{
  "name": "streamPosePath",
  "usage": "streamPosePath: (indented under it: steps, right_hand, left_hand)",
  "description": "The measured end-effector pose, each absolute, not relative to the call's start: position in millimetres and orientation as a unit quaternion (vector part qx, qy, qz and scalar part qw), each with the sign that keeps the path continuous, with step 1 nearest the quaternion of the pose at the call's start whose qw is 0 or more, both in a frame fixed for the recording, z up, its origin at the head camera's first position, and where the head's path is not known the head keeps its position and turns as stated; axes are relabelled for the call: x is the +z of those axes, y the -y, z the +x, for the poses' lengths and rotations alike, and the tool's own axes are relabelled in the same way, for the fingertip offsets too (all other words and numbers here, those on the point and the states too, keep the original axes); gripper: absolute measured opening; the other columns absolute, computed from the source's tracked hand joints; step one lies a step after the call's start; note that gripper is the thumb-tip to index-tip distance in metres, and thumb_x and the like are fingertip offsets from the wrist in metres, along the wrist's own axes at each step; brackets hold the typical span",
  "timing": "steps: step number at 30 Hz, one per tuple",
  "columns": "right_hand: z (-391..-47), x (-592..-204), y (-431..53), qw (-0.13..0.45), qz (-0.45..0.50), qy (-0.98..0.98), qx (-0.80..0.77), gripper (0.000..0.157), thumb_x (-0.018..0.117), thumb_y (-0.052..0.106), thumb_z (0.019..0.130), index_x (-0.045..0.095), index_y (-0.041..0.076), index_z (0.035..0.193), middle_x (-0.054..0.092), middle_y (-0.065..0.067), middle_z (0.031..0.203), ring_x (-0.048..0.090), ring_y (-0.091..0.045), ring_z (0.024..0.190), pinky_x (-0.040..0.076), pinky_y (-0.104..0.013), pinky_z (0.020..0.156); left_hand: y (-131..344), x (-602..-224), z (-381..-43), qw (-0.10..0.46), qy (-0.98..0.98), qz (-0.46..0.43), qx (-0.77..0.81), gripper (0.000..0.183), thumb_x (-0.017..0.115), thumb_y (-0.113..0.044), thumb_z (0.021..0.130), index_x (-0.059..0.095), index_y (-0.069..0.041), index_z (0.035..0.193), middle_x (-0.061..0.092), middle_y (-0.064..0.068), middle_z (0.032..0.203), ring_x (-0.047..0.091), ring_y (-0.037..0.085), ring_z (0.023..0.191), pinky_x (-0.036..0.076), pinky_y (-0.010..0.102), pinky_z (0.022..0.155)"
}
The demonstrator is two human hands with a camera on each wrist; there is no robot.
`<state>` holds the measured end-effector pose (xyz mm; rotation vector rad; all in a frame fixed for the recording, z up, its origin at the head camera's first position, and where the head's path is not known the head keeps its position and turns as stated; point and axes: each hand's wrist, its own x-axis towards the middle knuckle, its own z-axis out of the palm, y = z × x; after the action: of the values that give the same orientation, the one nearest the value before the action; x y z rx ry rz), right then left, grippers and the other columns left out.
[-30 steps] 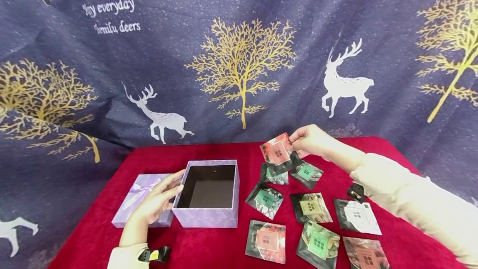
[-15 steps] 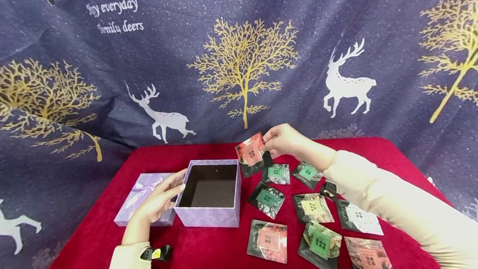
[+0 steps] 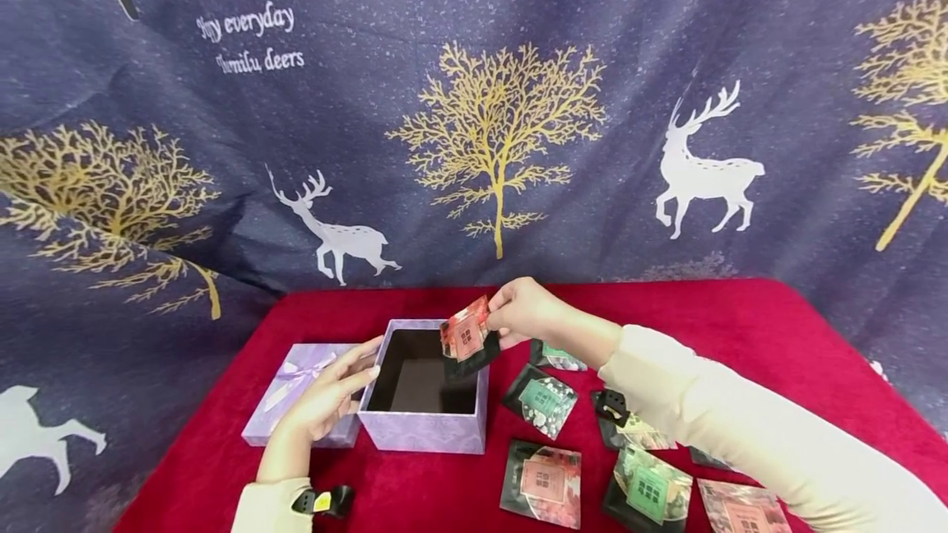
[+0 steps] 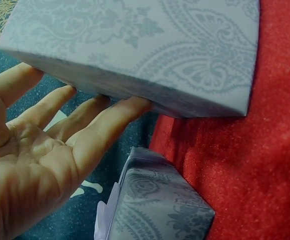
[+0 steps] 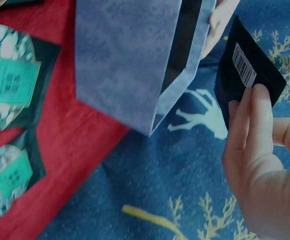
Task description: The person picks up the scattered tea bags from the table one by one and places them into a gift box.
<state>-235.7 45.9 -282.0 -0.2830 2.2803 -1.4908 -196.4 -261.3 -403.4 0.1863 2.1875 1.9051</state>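
Observation:
My right hand [image 3: 527, 309] pinches a red and black sachet [image 3: 467, 337] by its edge, held over the right rear part of the open lilac box [image 3: 424, 431]. In the right wrist view the sachet's black back [image 5: 249, 65] shows a barcode label, with fingers pressed against it. The box's dark interior shows nothing lying in it. My left hand [image 3: 333, 391] rests against the box's left side, fingers extended; in the left wrist view its fingertips [image 4: 137, 104] touch the patterned wall [image 4: 184, 55].
A lilac lid [image 3: 299, 381] with a ribbon bow lies left of the box. Several sachets, including a green one [image 3: 543, 400], a red one [image 3: 543, 484] and another green one [image 3: 648, 490], lie on the red cloth [image 3: 415, 500] at the right, partly hidden by my right sleeve [image 3: 726, 401].
My right hand has carried the red and black sachet leftward from above the other sachets to over the box. My left hand stays at the box's side.

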Motion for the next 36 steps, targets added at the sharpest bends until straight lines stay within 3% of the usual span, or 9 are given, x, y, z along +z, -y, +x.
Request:
streamPosePath:
  steps: [15, 22, 28, 36]
  right_hand:
    - [-247, -325, -5, 0.215, -0.081, -0.785, -0.575, 0.006, 0.055, -0.009, 0.082, 0.052, -0.005, 0.085, 0.049, -0.006, 0.078, 0.047, -0.015, 0.062, 0.057, -0.036, 0.068]
    - [-247, -336, 10, 0.211, -0.076, -0.785, -0.577, 0.014, 0.055, -0.01, 0.079, 0.047, 0.001, 0.076, 0.047, -0.006, 0.072, 0.046, -0.014, 0.058, 0.057, -0.035, 0.064]
    - [-244, -343, 25, 0.201, -0.09, -0.793, -0.568, 0.026, 0.056, -0.01, 0.075, 0.042, 0.008, 0.061, 0.043, -0.002, 0.06, 0.045, -0.01, 0.05, 0.057, -0.032, 0.057]
    - [-243, -353, 42, 0.188, -0.072, -0.809, -0.553, 0.032, 0.056, -0.009, 0.075, 0.039, 0.011, 0.056, 0.043, 0.0, 0.056, 0.052, -0.009, 0.045, 0.056, -0.029, 0.055]
  left_hand:
    - [262, -405, -196, 0.112, -0.744, 0.054, 0.656, 0.059, 0.052, -0.015, 0.096, 0.028, -0.013, 0.149, 0.028, 0.024, 0.151, 0.031, 0.042, 0.134, 0.044, 0.055, 0.092]
    - [262, -406, -199, 0.121, -0.736, 0.068, 0.663, 0.06, 0.052, -0.015, 0.096, 0.025, -0.012, 0.15, 0.026, 0.025, 0.152, 0.032, 0.044, 0.134, 0.046, 0.054, 0.092]
    - [264, -405, -200, 0.119, -0.737, 0.074, 0.661, 0.06, 0.052, -0.015, 0.097, 0.025, -0.011, 0.15, 0.027, 0.025, 0.151, 0.042, 0.036, 0.128, 0.048, 0.051, 0.089]
    - [265, -407, -200, 0.122, -0.739, 0.074, 0.659, 0.061, 0.053, -0.016, 0.096, 0.026, -0.012, 0.15, 0.027, 0.025, 0.151, 0.042, 0.036, 0.127, 0.045, 0.054, 0.093]
